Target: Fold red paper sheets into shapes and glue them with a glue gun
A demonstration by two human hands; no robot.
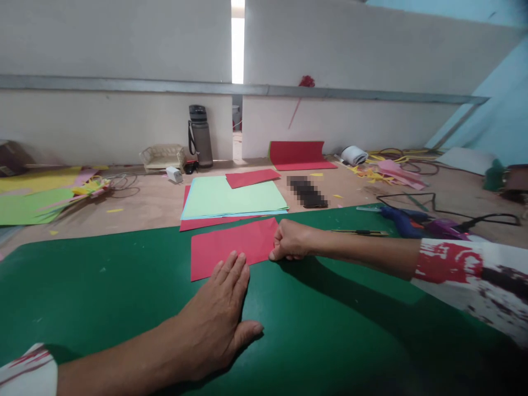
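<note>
A rectangular piece of red paper (231,245) lies on the green mat (124,308). At its right edge, my right hand (292,240) is closed with the fingers curled and the thumb against the paper's corner. My left hand (226,313) is flat and open, fingertips resting on the paper's near edge and thumb spread out over the mat. Just beyond sits a stack of pale green sheets (235,198) with blue and red sheets beneath it. A smaller red piece (252,178) rests on top of that stack.
A dark bottle (202,137) and a small woven bench (163,158) stand by the wall. A pixelated dark object (307,191) lies right of the stack. Farther right are a blue glue gun (400,221), a black cable and paper scraps (400,173). Green and yellow sheets (33,206) lie left.
</note>
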